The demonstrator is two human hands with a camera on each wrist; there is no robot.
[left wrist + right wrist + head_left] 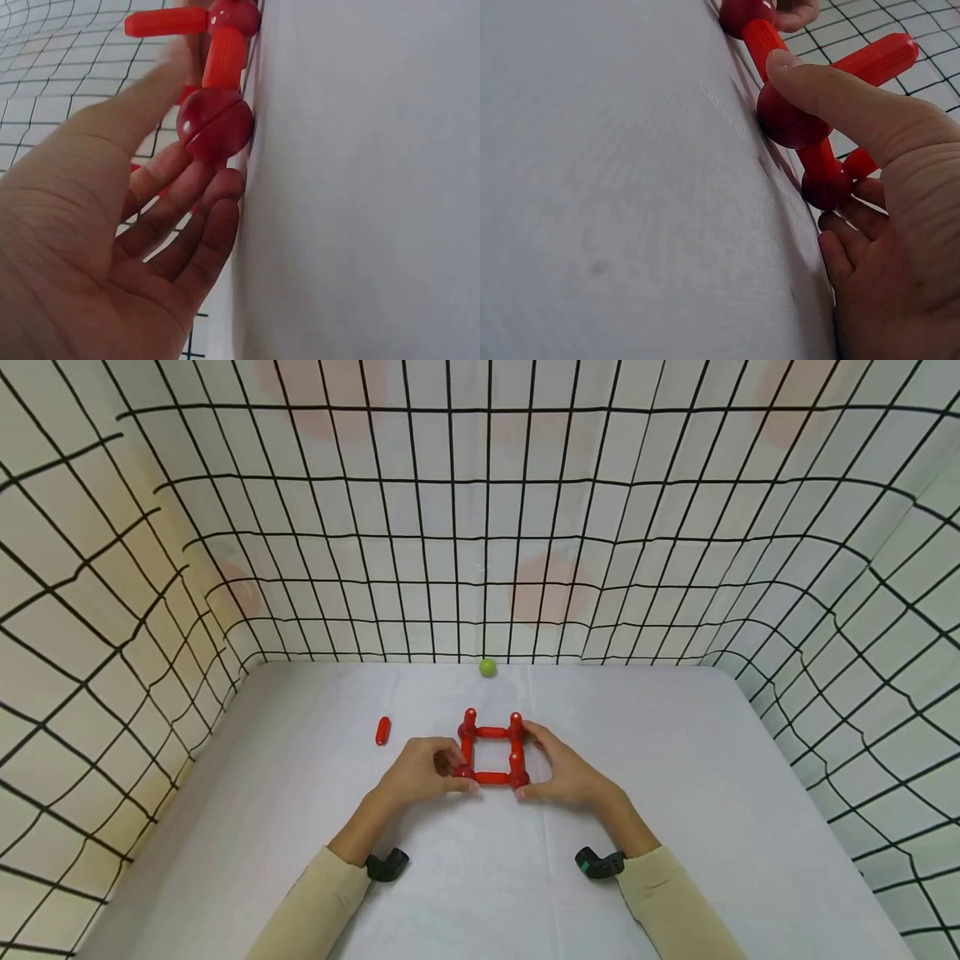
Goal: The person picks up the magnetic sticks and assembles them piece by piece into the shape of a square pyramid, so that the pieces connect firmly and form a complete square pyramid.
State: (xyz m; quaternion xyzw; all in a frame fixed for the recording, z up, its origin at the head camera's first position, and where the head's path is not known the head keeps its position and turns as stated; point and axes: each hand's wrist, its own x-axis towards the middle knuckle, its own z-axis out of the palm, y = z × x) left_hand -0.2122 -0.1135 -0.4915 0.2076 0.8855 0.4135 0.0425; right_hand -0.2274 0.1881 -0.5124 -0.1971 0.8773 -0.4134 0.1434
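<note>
A square red frame (492,778) of toy rods joined by dark red balls lies on the white cloth. Short rods stand up from both far balls and the near right ball (795,116). My left hand (423,768) holds the frame's near left ball (216,124), thumb on one side and bent fingers on the other. On the right side, my right hand (566,768) grips the frame, its thumb against the near right ball and its fingers by the far right ball (827,186). The fingertips behind the frame are partly hidden.
A loose red rod (383,731) lies to the left of the frame. At the table's back edge sits a small green ball (487,667). Black netting (487,535) surrounds the white table (645,710) at the back and both sides.
</note>
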